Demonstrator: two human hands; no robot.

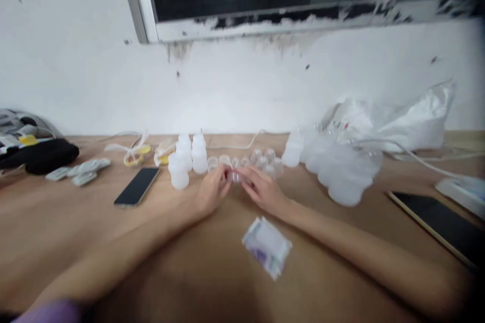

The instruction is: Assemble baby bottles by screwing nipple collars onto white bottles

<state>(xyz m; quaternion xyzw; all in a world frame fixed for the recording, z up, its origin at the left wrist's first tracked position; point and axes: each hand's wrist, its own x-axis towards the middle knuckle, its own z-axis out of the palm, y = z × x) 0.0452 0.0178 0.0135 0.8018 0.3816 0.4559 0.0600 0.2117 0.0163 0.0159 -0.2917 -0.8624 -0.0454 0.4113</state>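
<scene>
Both my hands meet at the middle of the brown table (94, 242). My left hand (212, 193) and my right hand (265, 191) pinch one small clear cap (235, 176) between their fingertips. Just behind them lies a row of several similar clear caps (261, 160). To the left of the caps stand several small white plastic bottles (187, 159). A single white bottle (292, 150) stands to the right of the caps. The picture is blurred.
A small white and purple packet (267, 246) lies near me. A black phone (137, 186) lies left, a dark tablet (441, 222) right. A plastic bag of white bottles (344, 171) and a white bag (409, 121) sit at right. Grey packets (78, 170), yellow items (138, 154) and dark cloth (38, 154) lie left.
</scene>
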